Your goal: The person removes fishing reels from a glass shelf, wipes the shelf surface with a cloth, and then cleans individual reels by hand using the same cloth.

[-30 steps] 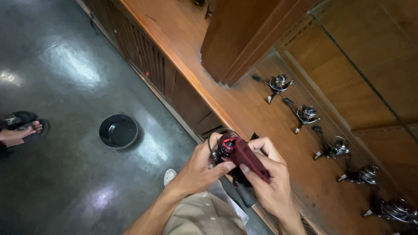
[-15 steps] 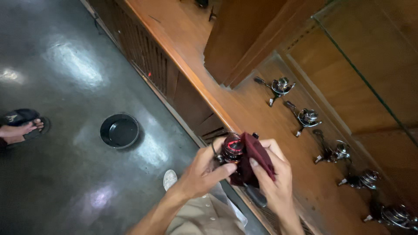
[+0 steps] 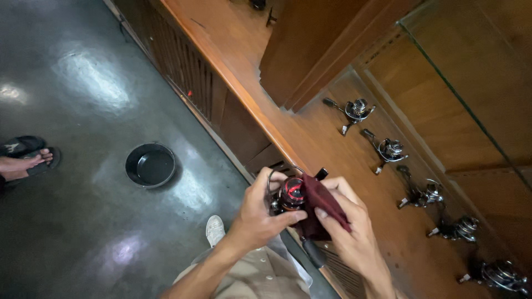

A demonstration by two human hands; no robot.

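My left hand (image 3: pixel 259 215) grips a black and red fishing reel (image 3: pixel 289 195) by its body, thumb against the spool. My right hand (image 3: pixel 348 228) presses a dark red cloth (image 3: pixel 321 204) against the reel's right side. The reel's black handle knob (image 3: pixel 313 253) hangs below, between my hands. Both hands are held over the front edge of a long wooden counter (image 3: pixel 244 94).
Several silver reels lie in a row on the counter, from the nearest one (image 3: pixel 354 111) to another (image 3: pixel 389 149) and on toward the right. A black round bowl (image 3: pixel 151 165) sits on the dark floor. A person's foot in a sandal (image 3: pixel 22 159) shows at the left edge.
The cloth has shifted round the reel under my right hand, and the reel has turned a little in my left hand. The view has moved slightly.
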